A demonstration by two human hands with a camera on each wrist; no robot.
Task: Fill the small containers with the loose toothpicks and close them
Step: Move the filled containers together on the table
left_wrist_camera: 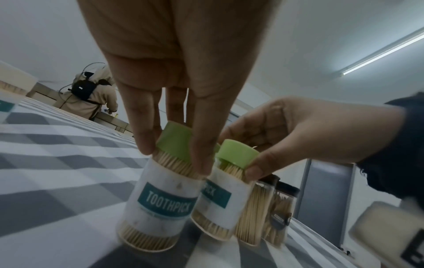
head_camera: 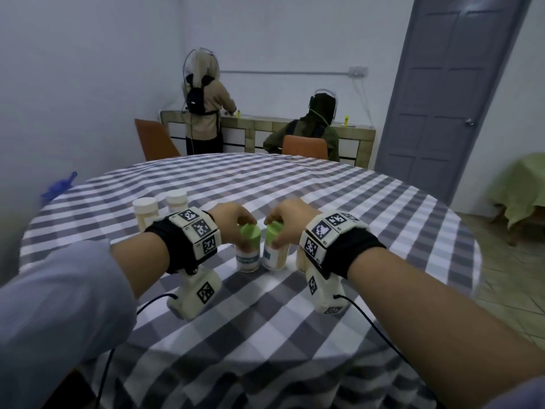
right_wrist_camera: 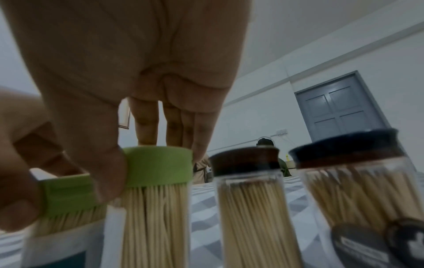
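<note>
My left hand (head_camera: 233, 215) pinches the green cap (left_wrist_camera: 175, 139) of one toothpick jar (left_wrist_camera: 158, 204); my right hand (head_camera: 287, 215), at three o'clock, pinches the neighbouring jar's cap (right_wrist_camera: 158, 166). Both jars are touching mid-table (head_camera: 295, 184). Uneven pressing could tip one into the other.

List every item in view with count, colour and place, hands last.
green-lidded containers: two, clear with teal labels, full of toothpicks, table centre, side by side
white-lidded containers: two, pale, far left on table
dark-lidded jars: two, clear, right of the green pair
table: one, grey-white check cloth
chairs: two, orange, beyond table
door: one, grey, right
left hand: grips left green lid
right hand: grips right green lid
</note>
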